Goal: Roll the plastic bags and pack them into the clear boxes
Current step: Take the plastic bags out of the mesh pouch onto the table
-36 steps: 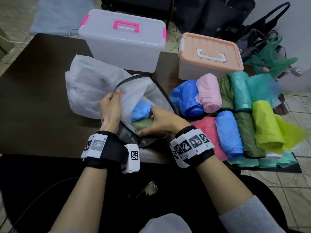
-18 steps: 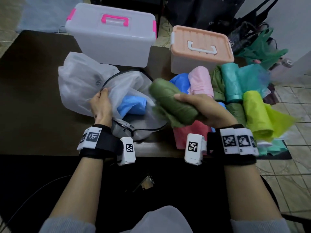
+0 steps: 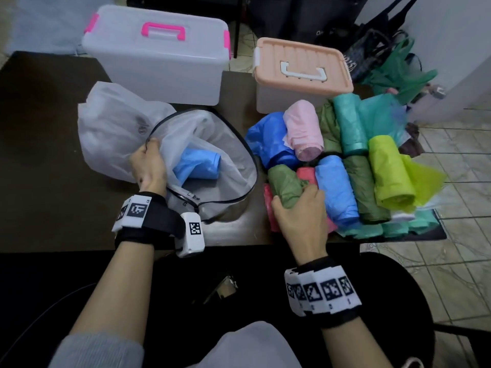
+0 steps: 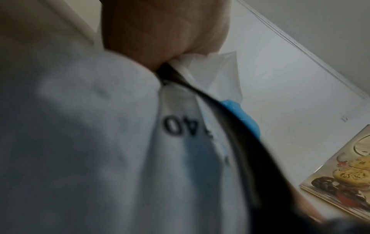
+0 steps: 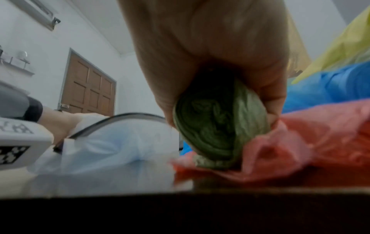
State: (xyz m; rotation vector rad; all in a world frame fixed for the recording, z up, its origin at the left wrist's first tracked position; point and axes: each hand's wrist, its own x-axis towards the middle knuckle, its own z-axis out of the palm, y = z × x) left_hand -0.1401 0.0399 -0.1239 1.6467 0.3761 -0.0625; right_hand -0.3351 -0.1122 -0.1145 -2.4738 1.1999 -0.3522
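Observation:
My right hand (image 3: 299, 208) grips a rolled olive-green plastic bag (image 3: 285, 187), which rests on a red bag (image 3: 305, 173) at the near end of the pile; the right wrist view shows the green roll's (image 5: 218, 126) spiral end between my fingers. My left hand (image 3: 148, 166) pinches the black-trimmed rim of a clear zip pouch (image 3: 233, 166) and holds it open. A light blue rolled bag (image 3: 198, 166) lies inside it. In the left wrist view my left hand (image 4: 164, 39) pinches the black rim and the blue roll (image 4: 242, 115) peeks behind it.
A clear box with a pink handle (image 3: 159, 54) and a clear box with a peach lid (image 3: 303, 67) stand shut at the back. Several rolled bags lie at the right: blue (image 3: 336, 189), pink (image 3: 304, 128), teal (image 3: 348, 123), lime (image 3: 389, 171). A crumpled clear bag (image 3: 111, 123) lies left.
My right hand took the green roll out of the pouch, carried it right and set it down on the red bag in the pile. The left hand kept holding the pouch rim.

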